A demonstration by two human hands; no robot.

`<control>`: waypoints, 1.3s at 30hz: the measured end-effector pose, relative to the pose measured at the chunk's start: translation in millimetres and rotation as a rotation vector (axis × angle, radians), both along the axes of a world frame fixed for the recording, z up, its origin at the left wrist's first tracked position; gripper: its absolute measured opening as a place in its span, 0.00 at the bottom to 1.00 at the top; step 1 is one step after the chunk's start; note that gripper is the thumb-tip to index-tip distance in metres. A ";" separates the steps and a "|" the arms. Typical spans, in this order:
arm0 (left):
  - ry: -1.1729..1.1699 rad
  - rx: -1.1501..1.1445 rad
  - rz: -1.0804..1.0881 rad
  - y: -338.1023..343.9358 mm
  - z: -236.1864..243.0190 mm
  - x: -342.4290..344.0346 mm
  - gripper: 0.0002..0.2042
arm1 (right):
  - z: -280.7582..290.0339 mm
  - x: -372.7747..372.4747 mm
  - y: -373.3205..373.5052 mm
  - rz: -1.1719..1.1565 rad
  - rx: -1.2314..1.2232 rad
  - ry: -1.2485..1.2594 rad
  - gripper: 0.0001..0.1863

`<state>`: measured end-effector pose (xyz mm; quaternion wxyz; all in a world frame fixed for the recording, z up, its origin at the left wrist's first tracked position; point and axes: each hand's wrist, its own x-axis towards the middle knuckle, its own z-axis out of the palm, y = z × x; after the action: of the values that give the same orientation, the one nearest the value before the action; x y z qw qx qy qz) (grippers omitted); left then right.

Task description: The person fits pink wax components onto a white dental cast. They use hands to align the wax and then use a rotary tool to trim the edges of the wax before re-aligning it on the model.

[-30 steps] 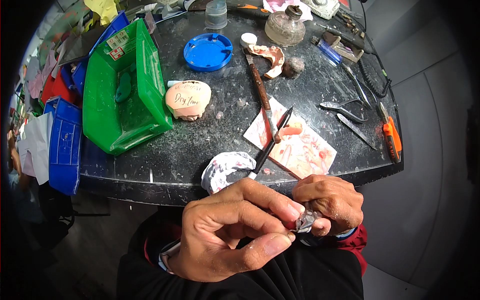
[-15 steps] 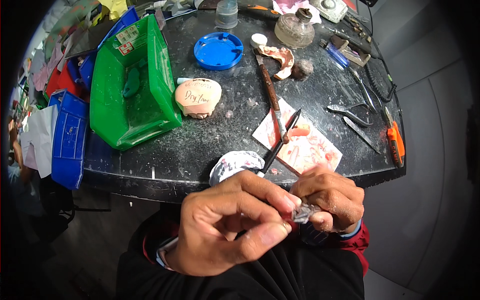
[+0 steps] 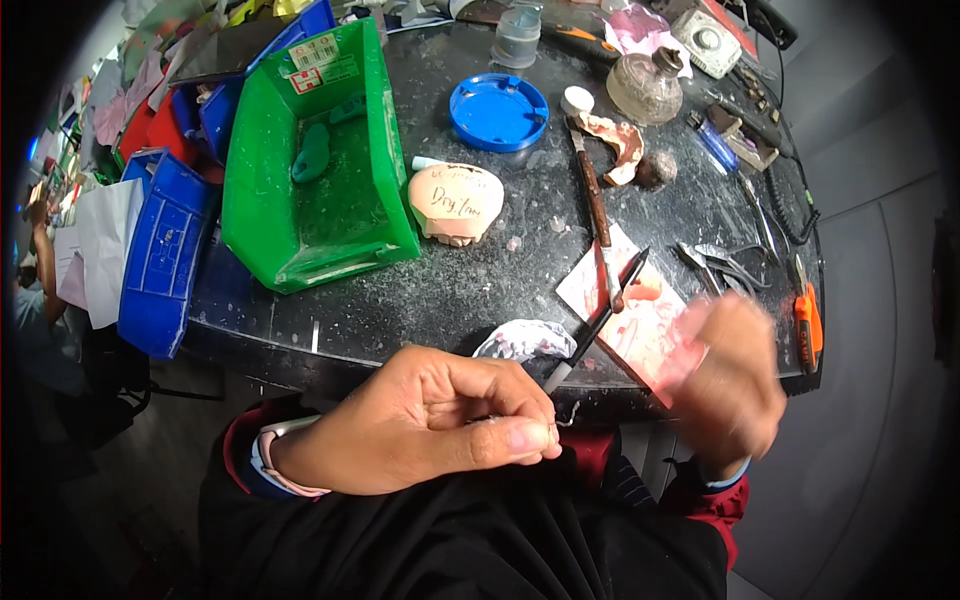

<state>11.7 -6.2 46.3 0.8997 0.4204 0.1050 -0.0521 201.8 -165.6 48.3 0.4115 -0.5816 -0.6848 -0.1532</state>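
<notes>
My left hand [image 3: 455, 425] is closed in a pinch in front of the bench edge, thumb pressed on the fingertips. A small dark bit shows between the fingers, too little to name. My right hand [image 3: 735, 375] is smeared by motion over the right bench edge, near a pink-smeared white card [image 3: 640, 325]; its fingers cannot be made out. On the card lie a black pen [image 3: 603, 318] and a wooden-handled knife [image 3: 597, 215]. Beyond my left hand sits a grey-white rounded piece [image 3: 525, 340], partly hidden.
A green bin [image 3: 405, 210] holding green pieces stands left, a blue bin [image 3: 160, 265] beside it. Nearby are a peach dental cast [image 3: 455, 200] and blue lid [image 3: 500, 112]. Right are a pink arch-shaped piece [image 3: 622, 148], glass bottle [image 3: 645, 90], pliers [image 3: 735, 265] and orange-handled tool [image 3: 808, 325].
My hands, together at a crumpled grey thing before, are apart now. The right hand has moved right and up; the left has shifted slightly left. The view has shifted, so the bench appears farther right.
</notes>
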 end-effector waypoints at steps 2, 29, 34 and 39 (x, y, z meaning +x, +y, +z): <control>-0.006 -0.019 -0.048 0.0 -0.8 0.6 0.07 | 16.0 -22.5 7.0 0.166 -0.151 -0.135 0.11; -0.380 1.285 0.383 -3.1 -44.0 12.9 0.41 | -18.1 -17.4 33.0 0.009 -0.323 0.300 0.14; -0.416 1.211 0.400 -5.4 -47.6 10.0 0.38 | -18.5 -15.7 32.9 -0.023 -0.304 0.293 0.12; -0.429 1.186 0.360 -4.9 -47.3 9.6 0.32 | -16.0 -11.7 33.7 0.025 -0.343 0.317 0.13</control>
<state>21.3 -11.1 -1.0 0.5110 0.8220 0.0028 0.2512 190.2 -131.9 32.3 0.4107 -0.6512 -0.6350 0.0640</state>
